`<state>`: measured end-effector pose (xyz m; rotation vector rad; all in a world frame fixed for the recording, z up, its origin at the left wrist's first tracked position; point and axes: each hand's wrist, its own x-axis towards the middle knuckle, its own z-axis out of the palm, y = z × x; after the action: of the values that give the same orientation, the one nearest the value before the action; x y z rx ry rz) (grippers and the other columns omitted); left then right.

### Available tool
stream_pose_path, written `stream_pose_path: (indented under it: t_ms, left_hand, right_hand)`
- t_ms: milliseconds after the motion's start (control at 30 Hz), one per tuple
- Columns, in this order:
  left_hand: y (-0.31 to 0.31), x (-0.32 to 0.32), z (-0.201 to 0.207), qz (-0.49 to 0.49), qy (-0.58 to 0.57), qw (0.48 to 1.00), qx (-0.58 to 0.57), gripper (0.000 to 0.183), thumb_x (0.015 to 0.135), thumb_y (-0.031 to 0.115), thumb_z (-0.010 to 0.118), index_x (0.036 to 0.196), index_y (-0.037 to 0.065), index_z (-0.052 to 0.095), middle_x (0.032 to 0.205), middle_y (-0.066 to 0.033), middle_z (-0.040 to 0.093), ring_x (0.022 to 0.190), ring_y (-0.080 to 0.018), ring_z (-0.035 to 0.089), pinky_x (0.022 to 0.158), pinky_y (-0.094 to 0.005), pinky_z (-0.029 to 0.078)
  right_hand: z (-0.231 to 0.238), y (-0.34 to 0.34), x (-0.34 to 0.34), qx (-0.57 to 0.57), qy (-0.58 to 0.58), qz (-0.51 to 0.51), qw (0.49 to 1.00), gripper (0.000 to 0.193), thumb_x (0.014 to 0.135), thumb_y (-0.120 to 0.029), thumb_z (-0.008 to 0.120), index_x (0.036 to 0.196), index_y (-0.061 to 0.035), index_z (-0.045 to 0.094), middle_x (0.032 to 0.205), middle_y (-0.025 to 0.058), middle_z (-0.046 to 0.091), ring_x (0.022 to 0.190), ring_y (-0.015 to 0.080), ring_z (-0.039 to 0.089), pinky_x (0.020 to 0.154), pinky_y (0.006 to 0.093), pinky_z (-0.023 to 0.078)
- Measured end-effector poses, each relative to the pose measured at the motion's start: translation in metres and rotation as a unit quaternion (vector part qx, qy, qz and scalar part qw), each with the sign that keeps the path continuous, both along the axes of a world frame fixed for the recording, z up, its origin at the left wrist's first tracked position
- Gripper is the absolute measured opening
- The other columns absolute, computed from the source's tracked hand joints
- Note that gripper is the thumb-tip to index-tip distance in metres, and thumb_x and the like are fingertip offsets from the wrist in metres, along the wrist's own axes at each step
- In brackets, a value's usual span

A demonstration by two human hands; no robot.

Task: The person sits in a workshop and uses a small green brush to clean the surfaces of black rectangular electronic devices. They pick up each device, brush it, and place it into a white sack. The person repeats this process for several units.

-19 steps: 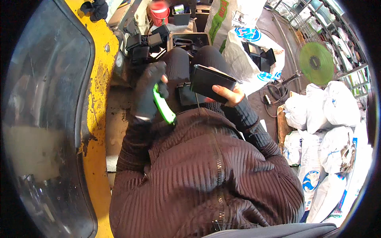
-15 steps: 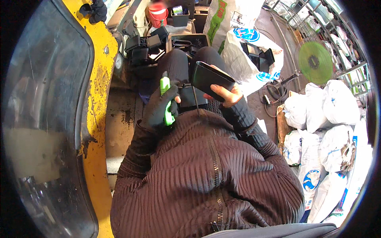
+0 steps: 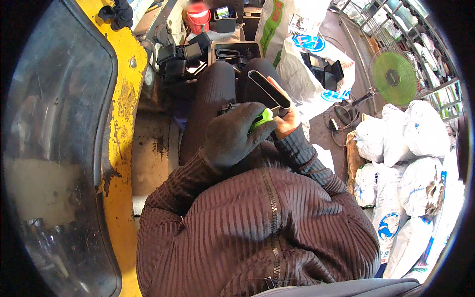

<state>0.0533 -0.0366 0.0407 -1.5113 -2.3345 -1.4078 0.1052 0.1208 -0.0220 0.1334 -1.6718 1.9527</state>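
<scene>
My left hand (image 3: 233, 132), in a dark glove, is closed round a bright green utility knife (image 3: 263, 119). Its short blade points up beside the lower end of a hollow black plastic part (image 3: 269, 90). Whether the blade touches the part I cannot tell. My bare right hand (image 3: 288, 120) grips that part from the right, tilted over my lap, with its long rounded opening facing up toward me. The gloved hand covers most of the knife handle and of the dark thing on my lap.
Beyond my knees stands a crate (image 3: 259, 49) with black parts, next to a pile of black pieces (image 3: 180, 57). A red bucket (image 3: 199, 19) is behind. An open white sack (image 3: 297, 74), a green fan (image 3: 393, 78) and tied white bags (image 3: 391, 148) lie right; a yellow machine (image 3: 126, 114) left.
My left hand has moved right with the knife, bringing it to the black part. My right hand has turned the part so its opening shows.
</scene>
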Motion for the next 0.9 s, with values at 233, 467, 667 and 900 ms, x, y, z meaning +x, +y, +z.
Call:
stream_pose_path:
  t_ms: [233, 467, 667, 900]
  left_hand:
    - [0.000, -0.005, -0.007, 0.024, -0.013, 0.999, -0.032, 0.026, 0.085, 0.022, 0.067, 0.103, 0.005, 0.060, 0.086, -0.0151, 0.063, 0.077, -0.0326, 0.065, 0.065, -0.0374, 0.050]
    - [-0.001, -0.001, 0.001, 0.017, -0.016, 1.000, 0.000, 0.028, 0.085, 0.029, 0.067, 0.101, 0.006, 0.059, 0.084, -0.0143, 0.064, 0.076, -0.0318, 0.065, 0.063, -0.0391, 0.051]
    - [-0.002, -0.005, -0.006, 0.032, -0.008, 0.999, -0.008, 0.026, 0.085, 0.025, 0.067, 0.100, 0.005, 0.060, 0.082, -0.0156, 0.063, 0.073, -0.0329, 0.064, 0.061, -0.0385, 0.050]
    - [0.000, -0.015, -0.012, 0.041, 0.002, 0.999, -0.007, 0.028, 0.086, 0.030, 0.065, 0.099, 0.007, 0.058, 0.081, -0.0166, 0.063, 0.074, -0.0345, 0.064, 0.060, -0.0427, 0.049]
  right_hand:
    - [0.004, -0.006, 0.003, 0.068, -0.047, -0.100, 0.992, 0.067, 0.076, 0.012, 0.057, 0.139, -0.0037, 0.041, 0.138, 0.0119, 0.049, 0.122, 0.0150, 0.048, 0.102, 0.0272, 0.037]
    - [0.000, -0.006, 0.002, 0.088, -0.052, -0.110, 0.989, 0.071, 0.073, 0.011, 0.059, 0.139, -0.0077, 0.043, 0.134, 0.0128, 0.053, 0.122, 0.0181, 0.050, 0.101, 0.0279, 0.038]
    - [0.000, -0.012, 0.002, 0.095, -0.077, -0.118, 0.985, 0.071, 0.071, 0.010, 0.058, 0.138, -0.0081, 0.044, 0.133, 0.0141, 0.053, 0.123, 0.0200, 0.050, 0.103, 0.0292, 0.037]
    - [-0.010, -0.014, 0.003, 0.103, -0.056, -0.123, 0.985, 0.069, 0.073, 0.012, 0.053, 0.138, -0.0072, 0.044, 0.129, 0.0111, 0.057, 0.118, 0.0173, 0.053, 0.101, 0.0294, 0.039]
